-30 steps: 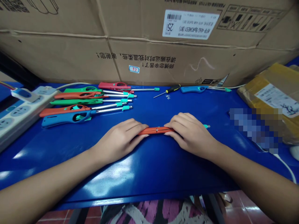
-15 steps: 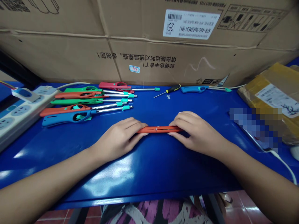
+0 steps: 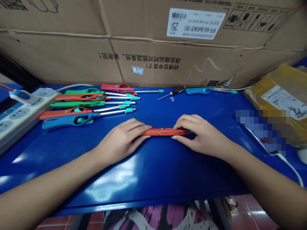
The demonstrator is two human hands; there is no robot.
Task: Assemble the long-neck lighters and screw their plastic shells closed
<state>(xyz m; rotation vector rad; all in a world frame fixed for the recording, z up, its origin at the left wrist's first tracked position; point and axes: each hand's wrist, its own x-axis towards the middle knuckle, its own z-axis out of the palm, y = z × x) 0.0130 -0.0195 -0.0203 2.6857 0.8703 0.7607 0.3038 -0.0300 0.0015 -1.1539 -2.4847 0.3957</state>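
Fingers of the left hand [image 3: 122,137] pinch one end of the orange lighter [image 3: 165,131]; the right hand's [image 3: 201,132] grip it farther right; it is between the surface's [image 3: 155,179] near and far edges.

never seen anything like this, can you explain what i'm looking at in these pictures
There is no machine here: a person works with two bare hands. All the pictures come from one camera worn on the head, looking forward and down.

The left hand and right hand hold an orange lighter between them, fingers and thumbs gripping it from either side.

On the blue table, coloured long-nosed lighters lie at the left beside a power strip. Farther back are a screwdriver and a blue lighter. A taped parcel sits at the right, and a large cardboard box stands behind.
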